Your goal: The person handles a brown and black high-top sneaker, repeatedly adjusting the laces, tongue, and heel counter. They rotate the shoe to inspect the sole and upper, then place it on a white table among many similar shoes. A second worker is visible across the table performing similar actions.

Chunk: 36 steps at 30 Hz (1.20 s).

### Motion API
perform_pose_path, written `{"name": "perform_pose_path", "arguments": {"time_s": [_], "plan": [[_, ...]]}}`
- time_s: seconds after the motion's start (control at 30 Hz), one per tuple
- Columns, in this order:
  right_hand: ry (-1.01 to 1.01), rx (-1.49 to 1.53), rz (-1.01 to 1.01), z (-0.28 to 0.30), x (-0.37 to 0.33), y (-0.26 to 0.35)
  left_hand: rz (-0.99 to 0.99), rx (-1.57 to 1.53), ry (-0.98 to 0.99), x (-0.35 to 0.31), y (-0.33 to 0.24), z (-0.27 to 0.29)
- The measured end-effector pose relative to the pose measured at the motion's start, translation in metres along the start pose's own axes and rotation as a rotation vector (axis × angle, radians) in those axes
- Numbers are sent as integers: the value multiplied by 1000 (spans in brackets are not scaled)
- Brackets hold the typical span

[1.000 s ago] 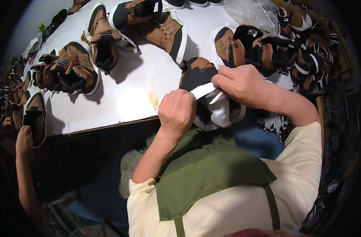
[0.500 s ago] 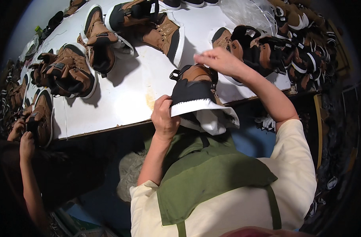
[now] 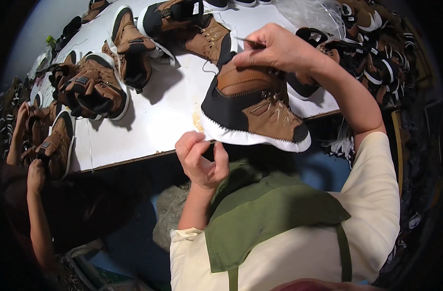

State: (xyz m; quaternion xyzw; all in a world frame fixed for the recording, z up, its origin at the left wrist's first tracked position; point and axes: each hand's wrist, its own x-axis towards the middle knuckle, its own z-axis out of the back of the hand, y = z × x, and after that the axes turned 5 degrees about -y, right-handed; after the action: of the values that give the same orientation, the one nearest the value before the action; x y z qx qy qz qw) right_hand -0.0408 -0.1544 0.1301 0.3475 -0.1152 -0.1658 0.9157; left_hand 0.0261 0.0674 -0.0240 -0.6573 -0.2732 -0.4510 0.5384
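Head view: the boot (image 3: 243, 109), brown and black with a wavy white edge (image 3: 246, 137) along its bottom, hangs roughly upright over the near rim of the worktop (image 3: 148, 128), its toe to the right. Whether it touches the rim, I cannot tell.

The right hand (image 3: 282, 48) has its fingers closed on the top of the collar, thumb on the near side. That high grip probably lets the boot's weight hang straight and keeps the white edge in plain sight. A thin dark thing (image 3: 250, 42) pokes out from these fingers, too small to make out.

The left hand (image 3: 202, 162) is below the heel, fingers loosely curled and thumb apart, with nothing seen between; contact with the white edge is unclear. Being so near, it seems placed to steady the heel.

Farther out, brown boots (image 3: 98, 87) stand and lean to the left, perhaps bunched so the middle gives elbow room. Clear plastic (image 3: 313, 18) lies at the far side, and more footwear (image 3: 379, 63) is heaped at the right. At far left, a co-worker's hand (image 3: 35, 175) touches another boot (image 3: 56, 144).
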Motion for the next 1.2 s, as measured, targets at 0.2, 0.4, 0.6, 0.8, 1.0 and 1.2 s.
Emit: {"name": "perform_pose_path", "arguments": {"time_s": [0.2,0.4,0.6,0.8,1.0,1.2], "plan": [[-2,-24,43,-8,18,10,1083,-596,387,5,-21,8],[3,-158,-4,-14,20,13,1141,-515,445,11,-25,-17],[18,-124,-11,-6,21,2,1079,-547,435,3,-26,-20],[0,-44,1,-7,25,-13,867,-457,478,3,-30,-21],[11,11,45,-7,28,-12,618,-369,450,7,-32,-25],[-13,-40,76,-5,28,-9,748,-419,460,5,-32,-30]]}}
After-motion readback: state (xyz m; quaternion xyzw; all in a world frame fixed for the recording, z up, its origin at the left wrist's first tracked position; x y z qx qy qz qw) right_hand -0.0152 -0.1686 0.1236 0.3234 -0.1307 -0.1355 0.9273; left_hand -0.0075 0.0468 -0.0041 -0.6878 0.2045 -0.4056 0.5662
